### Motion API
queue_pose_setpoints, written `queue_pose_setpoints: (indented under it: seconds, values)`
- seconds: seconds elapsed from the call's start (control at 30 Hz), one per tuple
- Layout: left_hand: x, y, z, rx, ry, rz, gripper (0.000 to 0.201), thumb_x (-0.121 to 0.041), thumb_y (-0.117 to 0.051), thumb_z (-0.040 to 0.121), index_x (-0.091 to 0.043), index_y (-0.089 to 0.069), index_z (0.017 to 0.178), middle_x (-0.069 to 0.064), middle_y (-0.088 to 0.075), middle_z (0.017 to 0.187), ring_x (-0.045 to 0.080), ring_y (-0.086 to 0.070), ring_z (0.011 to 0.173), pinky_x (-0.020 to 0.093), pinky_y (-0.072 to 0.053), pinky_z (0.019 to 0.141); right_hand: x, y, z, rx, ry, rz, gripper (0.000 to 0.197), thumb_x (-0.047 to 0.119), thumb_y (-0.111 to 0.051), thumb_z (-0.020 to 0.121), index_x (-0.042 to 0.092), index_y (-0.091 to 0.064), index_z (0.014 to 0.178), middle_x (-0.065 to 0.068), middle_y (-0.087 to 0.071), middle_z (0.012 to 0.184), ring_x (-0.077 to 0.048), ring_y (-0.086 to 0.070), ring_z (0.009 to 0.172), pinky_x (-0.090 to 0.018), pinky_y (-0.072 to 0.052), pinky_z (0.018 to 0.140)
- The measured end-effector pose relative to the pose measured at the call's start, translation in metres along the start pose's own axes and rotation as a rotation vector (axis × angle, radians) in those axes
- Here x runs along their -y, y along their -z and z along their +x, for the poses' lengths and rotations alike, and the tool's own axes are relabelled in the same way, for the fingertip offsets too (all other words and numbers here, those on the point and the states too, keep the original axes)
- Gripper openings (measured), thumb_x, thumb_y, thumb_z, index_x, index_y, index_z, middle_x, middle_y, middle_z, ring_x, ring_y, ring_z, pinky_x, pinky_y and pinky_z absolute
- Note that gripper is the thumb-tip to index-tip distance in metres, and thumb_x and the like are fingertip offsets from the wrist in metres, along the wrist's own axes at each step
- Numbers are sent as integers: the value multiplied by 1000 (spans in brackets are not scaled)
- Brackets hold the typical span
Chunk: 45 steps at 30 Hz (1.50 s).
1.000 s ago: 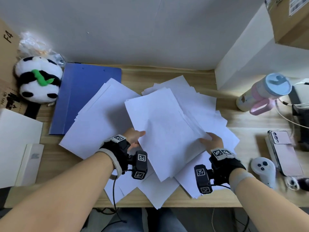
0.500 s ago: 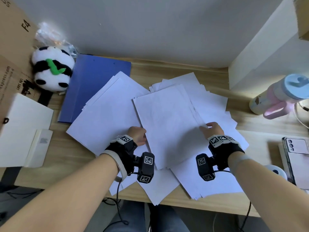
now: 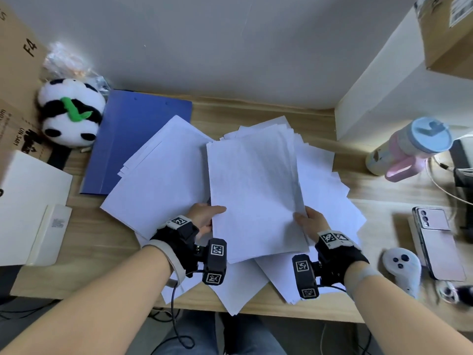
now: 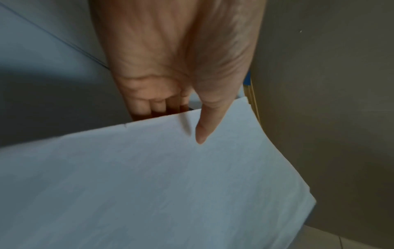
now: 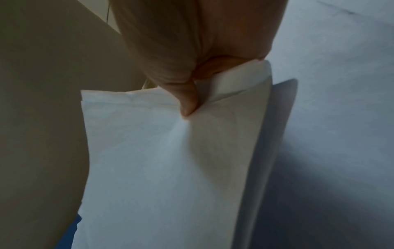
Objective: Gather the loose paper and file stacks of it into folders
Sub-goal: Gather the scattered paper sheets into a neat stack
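At frame centre, our left hand (image 3: 204,216) and right hand (image 3: 311,222) pinch the paper stack (image 3: 256,196), thumbs on top; the blue folder (image 3: 133,139) lies upper left.

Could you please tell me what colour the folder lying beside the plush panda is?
The folder is plain blue, seen best in the head view.

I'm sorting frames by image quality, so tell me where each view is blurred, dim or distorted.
Head view: wide-angle bend at the edges, motion smear around the phone on the right. Left wrist view: dim, soft, left hand over the paper stack. Right wrist view: dim, shadowed, right hand slightly blurred.
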<state>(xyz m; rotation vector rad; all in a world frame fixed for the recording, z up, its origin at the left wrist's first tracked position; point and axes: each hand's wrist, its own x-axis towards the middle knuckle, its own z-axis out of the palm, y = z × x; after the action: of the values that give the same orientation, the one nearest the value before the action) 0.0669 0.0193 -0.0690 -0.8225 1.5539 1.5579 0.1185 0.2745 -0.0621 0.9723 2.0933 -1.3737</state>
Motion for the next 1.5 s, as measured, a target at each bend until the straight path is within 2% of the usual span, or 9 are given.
queue_pose_setpoints:
  seconds: [0.33, 0.5, 0.63, 0.77, 0.87, 1.0, 1.13, 1.33, 1.5]
  values:
    - [-38, -13, -24, 157, -134, 91, 42, 4, -52, 91, -6, -51, 132, 14, -61, 124, 25, -59, 100, 29, -50, 80, 10, 6, -5, -246, 152, 218, 16, 6, -45, 91, -5, -56, 93, -11, -48, 80, -21, -42, 77, -30, -35, 67]
    - [-65, -14, -35, 119, -343, 128, 34, 10, -52, 88, -9, -57, 116, 5, -65, 99, 22, -63, 89, 21, -55, 68, 34, 8, -11, -231, 241, 390, 30, 17, -52, 77, -3, -57, 97, -6, -53, 86, -18, -44, 82, -31, -34, 73]
    - [-82, -3, -38, 16, -488, 177, 33, 11, -58, 83, -3, -61, 113, 7, -66, 96, 23, -61, 93, 21, -49, 80, 52, 0, -12, -99, 315, 530, 24, -2, -55, 88, 3, -60, 110, -12, -61, 101, -23, -55, 92, -30, -45, 81]
    - [-76, 4, -37, -39, -497, 243, 34, 9, -66, 79, 1, -62, 112, -4, -63, 80, 20, -61, 84, 18, -48, 72, 60, -14, -16, -42, 322, 545, 21, 4, -72, 71, 11, -65, 90, -8, -68, 92, -25, -63, 85, -33, -49, 82]
    - [-67, 4, -35, -41, -490, 253, 29, 7, -68, 78, 1, -65, 106, 5, -66, 88, 21, -61, 91, 25, -50, 76, 61, -25, -19, -45, 265, 585, 18, 6, -72, 65, 12, -66, 81, -5, -70, 84, -25, -63, 84, -36, -49, 84]
    - [-64, 6, -33, -33, -489, 179, 18, 0, -72, 77, -13, -64, 88, -3, -66, 82, 10, -62, 76, 12, -50, 66, 62, -29, -21, -54, 222, 612, 18, 6, -60, 55, 12, -62, 72, 3, -68, 67, -20, -58, 76, -26, -46, 71]
    - [-60, 6, -34, -28, -454, 209, 26, 0, -70, 80, -2, -65, 105, 10, -67, 98, 21, -63, 90, 22, -48, 77, 58, -31, -20, -77, 169, 527, 19, 7, -51, 50, 10, -56, 68, -9, -58, 78, -25, -51, 76, -32, -40, 70]
    - [-78, 15, -30, -82, -514, 212, 30, -2, -62, 87, 3, -60, 116, 6, -61, 103, 18, -57, 96, 13, -50, 69, 80, -39, -20, -57, 174, 493, 13, 8, -55, 59, 10, -59, 72, -10, -58, 80, -25, -52, 81, -34, -40, 74]
    - [-93, 58, -8, -161, -490, 364, 26, 7, -54, 84, 0, -65, 106, 9, -61, 95, 21, -55, 87, 30, -44, 80, 90, -72, -12, 67, 52, 351, 19, -10, -45, 85, 3, -58, 93, -15, -58, 90, -28, -53, 87, -34, -43, 71]
